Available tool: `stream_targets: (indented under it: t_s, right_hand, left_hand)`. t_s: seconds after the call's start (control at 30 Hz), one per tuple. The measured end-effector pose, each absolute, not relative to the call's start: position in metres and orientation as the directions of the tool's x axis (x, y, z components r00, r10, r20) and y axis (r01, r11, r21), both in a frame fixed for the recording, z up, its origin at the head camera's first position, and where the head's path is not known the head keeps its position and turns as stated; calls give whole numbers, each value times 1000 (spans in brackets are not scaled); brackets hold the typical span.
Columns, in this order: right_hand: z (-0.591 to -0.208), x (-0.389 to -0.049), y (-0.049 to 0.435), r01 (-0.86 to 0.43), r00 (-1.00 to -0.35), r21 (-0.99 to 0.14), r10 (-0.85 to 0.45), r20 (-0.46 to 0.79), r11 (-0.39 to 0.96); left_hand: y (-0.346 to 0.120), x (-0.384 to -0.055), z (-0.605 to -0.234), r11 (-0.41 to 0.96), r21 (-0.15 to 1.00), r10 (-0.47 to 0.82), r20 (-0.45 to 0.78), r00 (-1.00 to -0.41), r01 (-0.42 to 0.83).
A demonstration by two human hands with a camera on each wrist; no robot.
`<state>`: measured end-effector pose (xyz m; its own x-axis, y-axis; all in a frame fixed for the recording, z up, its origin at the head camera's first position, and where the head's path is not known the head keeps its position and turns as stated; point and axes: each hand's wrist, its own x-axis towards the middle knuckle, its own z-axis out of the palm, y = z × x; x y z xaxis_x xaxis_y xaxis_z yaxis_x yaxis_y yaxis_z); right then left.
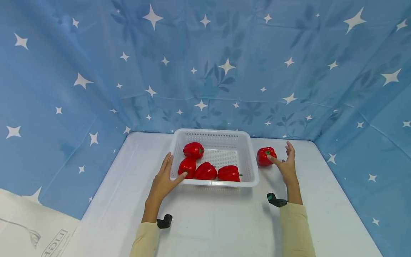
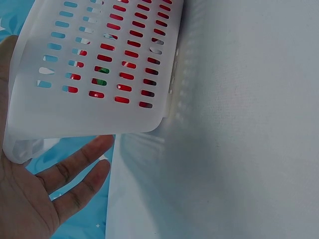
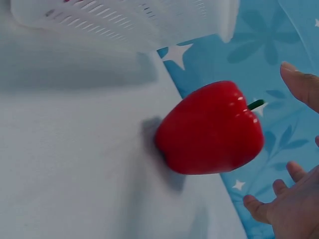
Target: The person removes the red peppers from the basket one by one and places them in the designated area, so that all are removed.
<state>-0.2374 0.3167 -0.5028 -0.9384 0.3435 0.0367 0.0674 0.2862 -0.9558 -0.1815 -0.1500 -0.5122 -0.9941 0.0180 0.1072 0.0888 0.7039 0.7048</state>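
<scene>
At the front left corner of a white plastic basket (image 1: pixel 221 184) rests my left hand (image 1: pixel 163 182), thumb over the front rim and straight fingers along the left side. Its spread fingers (image 2: pixel 75 196) show beside the basket wall in the left wrist view. Several red bell peppers (image 1: pixel 206 171) lie in the basket, mostly along its front and left. One more bell pepper (image 1: pixel 264 160) stands on the table to the right of the basket, green stem up. Around its right side my right hand (image 1: pixel 287 165) is spread, with a gap between thumb and fingers; the thumb overlaps the pepper in the head view.
A white table (image 1: pixel 218 221) carries the basket near its far edge. Blue star-patterned cloth (image 1: pixel 205 71) hangs behind and at both sides. Printed pale fabric (image 1: pixel 35 228) lies at the lower left. Each wrist wears a small dark camera (image 1: pixel 165 221).
</scene>
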Motion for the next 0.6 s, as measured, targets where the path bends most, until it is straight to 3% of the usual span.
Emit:
stream_targets:
  t_s: [0.33, 0.6]
  right_hand:
    - [-472, -244, 318, -35, -931, -960, 341, 133, 279]
    - [-450, -254, 307, -166, -948, -950, 222, 227, 264]
  left_hand:
    - [-149, -181, -510, 699, 710, 21, 100, -995, 86]
    - [-149, -181, -510, 705, 705, 15, 96, -995, 79]
